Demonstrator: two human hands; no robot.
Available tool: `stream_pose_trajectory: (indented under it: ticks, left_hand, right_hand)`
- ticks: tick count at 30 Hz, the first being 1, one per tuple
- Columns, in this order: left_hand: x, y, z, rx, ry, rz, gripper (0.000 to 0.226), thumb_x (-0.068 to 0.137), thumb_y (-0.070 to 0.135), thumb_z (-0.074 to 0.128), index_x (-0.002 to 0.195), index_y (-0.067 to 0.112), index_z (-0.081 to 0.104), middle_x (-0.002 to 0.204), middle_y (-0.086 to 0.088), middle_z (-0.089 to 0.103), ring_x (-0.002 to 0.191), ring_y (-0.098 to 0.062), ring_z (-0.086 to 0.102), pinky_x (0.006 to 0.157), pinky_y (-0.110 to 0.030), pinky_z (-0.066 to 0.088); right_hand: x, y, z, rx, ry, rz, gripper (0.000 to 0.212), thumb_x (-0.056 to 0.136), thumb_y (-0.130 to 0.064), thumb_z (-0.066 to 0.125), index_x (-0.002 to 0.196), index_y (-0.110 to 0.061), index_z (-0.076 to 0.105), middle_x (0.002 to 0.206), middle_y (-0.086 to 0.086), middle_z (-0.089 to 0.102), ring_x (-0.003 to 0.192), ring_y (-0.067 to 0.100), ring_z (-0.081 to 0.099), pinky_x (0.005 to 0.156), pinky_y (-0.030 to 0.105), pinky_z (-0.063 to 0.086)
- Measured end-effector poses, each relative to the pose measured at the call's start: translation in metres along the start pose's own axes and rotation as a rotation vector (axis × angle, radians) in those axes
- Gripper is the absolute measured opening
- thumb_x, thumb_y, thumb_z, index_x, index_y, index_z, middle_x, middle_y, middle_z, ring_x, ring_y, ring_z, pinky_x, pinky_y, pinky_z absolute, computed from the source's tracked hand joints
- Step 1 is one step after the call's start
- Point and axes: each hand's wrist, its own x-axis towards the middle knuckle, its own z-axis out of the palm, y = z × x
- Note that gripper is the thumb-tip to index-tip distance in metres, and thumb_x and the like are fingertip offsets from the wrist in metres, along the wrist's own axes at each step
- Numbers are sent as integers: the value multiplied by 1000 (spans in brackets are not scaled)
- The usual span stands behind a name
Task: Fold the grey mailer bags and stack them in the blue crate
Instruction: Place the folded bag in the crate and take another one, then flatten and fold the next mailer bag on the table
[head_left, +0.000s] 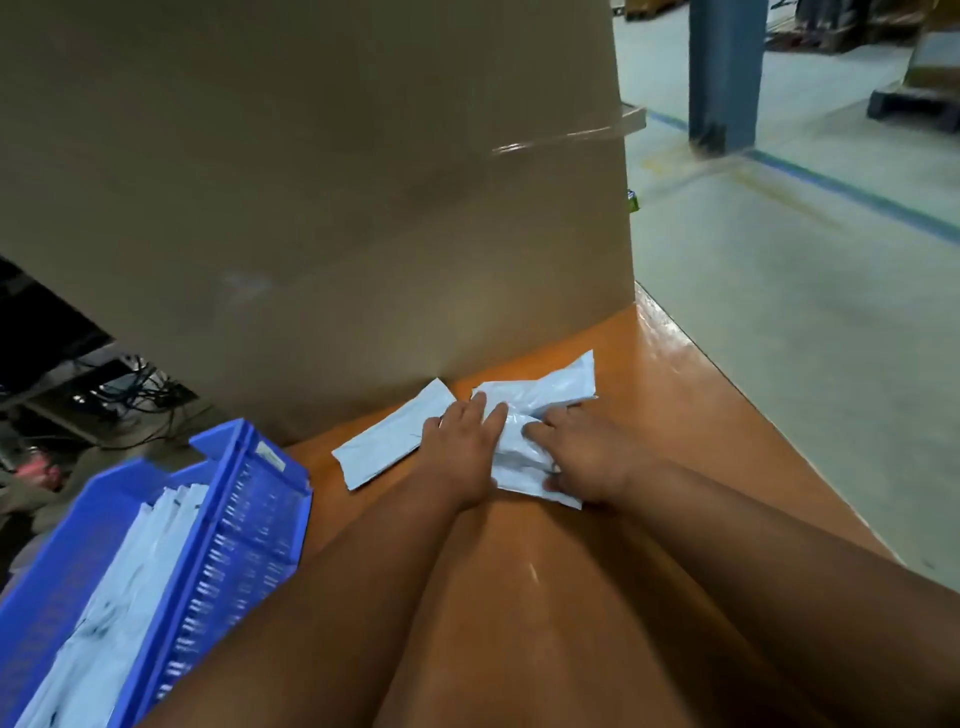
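Nearest us, at lower left, sits the blue crate (249, 525), with pale grey folded bags (135, 571) already lined up inside it; we judge the task to be well under way but not finished. Beyond it our two bare forearms reach out over the glossy orange table (675, 395). Our left hand (462, 447) lies with straight fingers pressing flat on the crumpled mailer bag (535, 410), which rests on the table between both hands. Our right hand (582, 457) has its grip curled round the bag's near edge, thumb and fingers pinching the plastic. We take this to be the folding step: one hand pins the bag while the other brings an edge over. The next move, as we judge it, calls for smoothing the wrinkled film, pressing a firm crease, then carrying the bag left to the crate. Just beside the left hand, touching or nearly touching it, lies a flat folded mailer (395, 436) on the table. Behind both stands a large cardboard box (311, 208) with clear tape across it. A small white label shows on the crate's rim, but we cannot read its writing, and no brand is legible anywhere.
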Motion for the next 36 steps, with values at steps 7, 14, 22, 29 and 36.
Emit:
stream_pose_trajectory:
  ticks: [7,14,22,29,36]
  left_hand:
    - [29,-18,10,-21,35,-99,71,95,44,63,158,30,34,159,0,47,147,-26,40,123,-65,21]
    - [3,-30,-9,-204,268,-33,9,87,24,59,83,31,54,79,8,63,83,-25,63,88,-52,51]
    - [-105,-39,-6,-592,373,-54,25,101,43,65,126,38,64,111,22,70,99,2,62,83,-22,50]
    - [-169,-31,69,-839,207,17,15,104,36,55,91,31,61,83,16,66,77,-4,62,70,-37,53]
    - [-204,-30,139,-807,242,5,11,102,37,59,91,34,60,85,20,57,77,-4,54,69,-34,48]
  right_hand:
    - [20,24,15,139,182,2,50,97,-37,62,144,-26,51,147,10,49,128,34,52,96,42,50]
    - [19,48,5,392,368,-27,35,97,-41,63,130,-30,67,124,-3,65,113,26,60,93,38,48]
    - [-43,-13,-4,917,367,51,37,95,-52,71,128,-37,62,113,-14,72,98,5,67,86,31,54]
    - [-104,-88,47,786,247,324,32,104,-53,54,90,-26,45,78,-6,60,75,11,59,72,42,49]
    - [-139,-130,71,376,76,498,45,101,-60,48,78,-21,48,71,-1,59,71,22,60,67,44,53]
